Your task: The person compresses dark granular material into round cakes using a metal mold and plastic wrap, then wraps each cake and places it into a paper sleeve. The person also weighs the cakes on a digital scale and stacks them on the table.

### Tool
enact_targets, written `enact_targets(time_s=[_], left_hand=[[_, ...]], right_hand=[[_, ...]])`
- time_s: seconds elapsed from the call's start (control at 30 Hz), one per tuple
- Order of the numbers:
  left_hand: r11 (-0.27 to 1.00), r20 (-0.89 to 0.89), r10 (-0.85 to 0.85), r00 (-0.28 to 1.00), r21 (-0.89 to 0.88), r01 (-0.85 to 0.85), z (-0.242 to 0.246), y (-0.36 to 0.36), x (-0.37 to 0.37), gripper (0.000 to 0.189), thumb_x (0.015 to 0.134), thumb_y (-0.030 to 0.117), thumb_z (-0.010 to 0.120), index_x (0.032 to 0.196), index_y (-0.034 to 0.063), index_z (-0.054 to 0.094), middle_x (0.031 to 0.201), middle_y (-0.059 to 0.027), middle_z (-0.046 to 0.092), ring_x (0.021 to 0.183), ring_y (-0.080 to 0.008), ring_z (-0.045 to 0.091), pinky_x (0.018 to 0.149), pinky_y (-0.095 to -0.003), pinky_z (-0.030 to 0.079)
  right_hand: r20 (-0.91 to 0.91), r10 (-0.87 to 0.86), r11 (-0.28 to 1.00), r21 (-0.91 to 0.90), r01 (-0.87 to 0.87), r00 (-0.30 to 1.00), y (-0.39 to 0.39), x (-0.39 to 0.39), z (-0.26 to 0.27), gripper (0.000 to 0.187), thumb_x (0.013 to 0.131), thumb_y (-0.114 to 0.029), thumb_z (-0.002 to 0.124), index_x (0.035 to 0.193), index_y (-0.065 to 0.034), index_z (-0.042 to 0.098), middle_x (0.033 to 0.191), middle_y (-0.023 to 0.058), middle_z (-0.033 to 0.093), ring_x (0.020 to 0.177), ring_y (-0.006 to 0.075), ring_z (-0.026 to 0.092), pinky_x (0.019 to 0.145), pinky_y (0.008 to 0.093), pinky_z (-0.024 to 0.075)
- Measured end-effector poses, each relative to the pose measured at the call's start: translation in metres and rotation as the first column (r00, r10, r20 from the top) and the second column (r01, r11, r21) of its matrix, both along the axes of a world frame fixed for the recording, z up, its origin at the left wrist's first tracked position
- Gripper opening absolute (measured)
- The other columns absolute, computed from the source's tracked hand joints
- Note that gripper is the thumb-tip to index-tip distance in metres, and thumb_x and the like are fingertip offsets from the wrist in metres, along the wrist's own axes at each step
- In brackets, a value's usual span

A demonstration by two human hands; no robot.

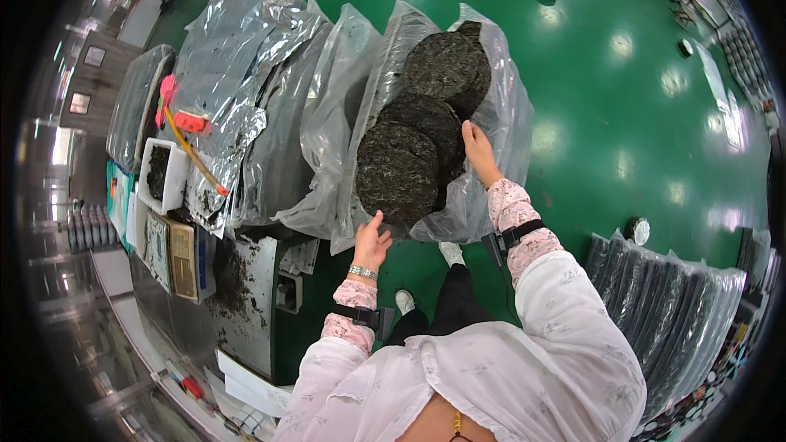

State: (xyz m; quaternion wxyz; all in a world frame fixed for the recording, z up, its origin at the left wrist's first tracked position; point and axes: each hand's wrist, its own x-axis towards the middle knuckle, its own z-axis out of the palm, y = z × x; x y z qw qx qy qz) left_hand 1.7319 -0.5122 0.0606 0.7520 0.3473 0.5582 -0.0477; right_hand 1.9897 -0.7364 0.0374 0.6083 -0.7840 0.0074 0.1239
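Note:
Dark, rough round cakes [398, 162], which look like dried seaweed, lie in overlapping stacks on a clear plastic bag [513, 129]. A farther stack [441, 64] leans towards the bag's far right corner. My left hand [370, 244] is at the near edge of the closest cake, thumb up against its rim and the other fingers loosely curled. At the right side of the middle stack [424, 113], my right hand [480, 152] touches the edge with its fingertips. Its far fingers are partly hidden, so I cannot tell whether it grips.
More filled plastic bags [341, 73] stand to the left. A red brush [191, 123], a yellow-handled stick [193, 156] and a white bin [164, 175] of dark scraps lie beyond. A scale [183, 258] sits on the left bench. Wrapped stacks [666, 313] stand on the green floor [589, 135].

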Motion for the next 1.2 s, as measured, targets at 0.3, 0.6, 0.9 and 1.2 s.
enact_targets(time_s=[0.3,0.6,0.9,1.2], left_hand=[[0.308,-0.306,-0.574,0.76,0.779,0.546,0.026,-0.017,0.033,0.113,0.087,0.06,0.076,0.165,0.004,0.017,0.163,-0.039,0.013,0.151,-0.0512,0.022,0.121,-0.0564,0.026],[0.024,-0.326,-0.712,0.621,0.873,0.486,0.046,-0.054,0.054,0.129,0.082,0.056,0.082,0.167,0.0051,-0.001,0.167,-0.0383,-0.002,0.155,-0.0546,0.007,0.124,-0.061,0.015],[-0.329,-0.262,-0.679,0.685,0.944,0.035,0.115,-0.017,0.194,0.085,0.097,0.033,0.069,0.162,0.0006,0.025,0.168,-0.0276,0.02,0.155,-0.0465,0.021,0.124,-0.0565,0.02],[-0.233,-0.306,-0.819,0.485,0.95,0.207,0.07,-0.027,0.262,0.101,0.091,0.047,0.073,0.163,0.0008,0.02,0.166,-0.0242,0.026,0.154,-0.0386,0.025,0.124,-0.0547,0.019]], right_hand=[[-0.504,0.238,0.964,0.016,-0.267,0.831,-0.001,0.038,0.025,0.104,0.093,-0.08,0.051,0.149,0.0081,0.05,0.142,0.0221,0.06,0.13,0.0297,0.056,0.111,0.037,0.0397],[-0.461,0.405,0.884,0.419,-0.208,0.79,0.022,0.001,0.057,0.107,0.088,-0.053,0.079,0.155,0.0127,0.027,0.152,0.0253,0.042,0.143,0.033,0.042,0.117,0.0419,0.0343],[-0.338,0.147,0.772,0.626,0.106,0.93,0.036,0.097,0.123,0.067,0.094,-0.038,0.077,0.141,0.0021,0.05,0.133,0.0089,0.063,0.12,0.0198,0.061,0.098,0.0328,0.0496],[-0.177,0.048,0.979,0.202,-0.012,0.983,-0.044,0.162,0.072,0.076,0.104,-0.065,0.05,0.135,0.0039,0.06,0.12,0.0084,0.068,0.108,0.0181,0.063,0.091,0.0328,0.0509]])
